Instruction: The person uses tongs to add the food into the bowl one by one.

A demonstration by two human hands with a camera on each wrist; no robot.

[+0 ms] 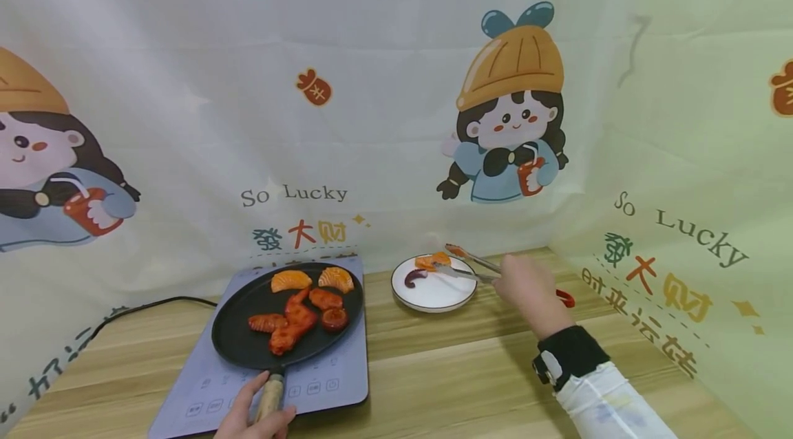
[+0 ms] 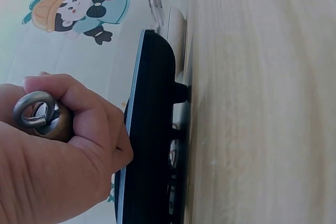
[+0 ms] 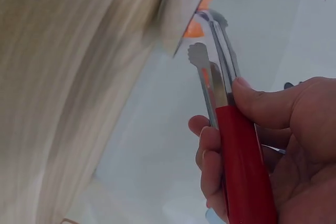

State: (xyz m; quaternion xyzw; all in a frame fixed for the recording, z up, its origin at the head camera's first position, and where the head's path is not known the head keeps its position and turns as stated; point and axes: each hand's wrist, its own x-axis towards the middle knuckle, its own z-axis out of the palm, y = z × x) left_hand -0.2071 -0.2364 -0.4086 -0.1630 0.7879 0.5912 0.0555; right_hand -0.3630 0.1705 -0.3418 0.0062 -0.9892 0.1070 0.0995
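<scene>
My left hand [image 1: 257, 415] grips the wooden handle [image 1: 270, 396] of a black frying pan [image 1: 235, 332]; in the left wrist view its metal hanging ring [image 2: 34, 108] pokes out of the fist. The pan holds a red chicken wing [image 1: 299, 318], two orange slices [image 1: 291, 281] and other reddish pieces. My right hand [image 1: 526, 291] holds metal tongs with red grips [image 3: 244, 166], their arms spread apart. One tong tip overlaps the orange food [image 1: 434, 261] on a white plate [image 1: 441, 296]; the other stands beyond it. A dark purple tentacle [image 1: 414, 278] lies beside the orange food.
Under the pan is a flat induction cooker [image 1: 347, 363] with touch symbols, its black cord [image 1: 167, 300] running left. The wooden table [image 1: 427, 370] meets a printed cloth [image 1: 384, 115] at the back and on the right.
</scene>
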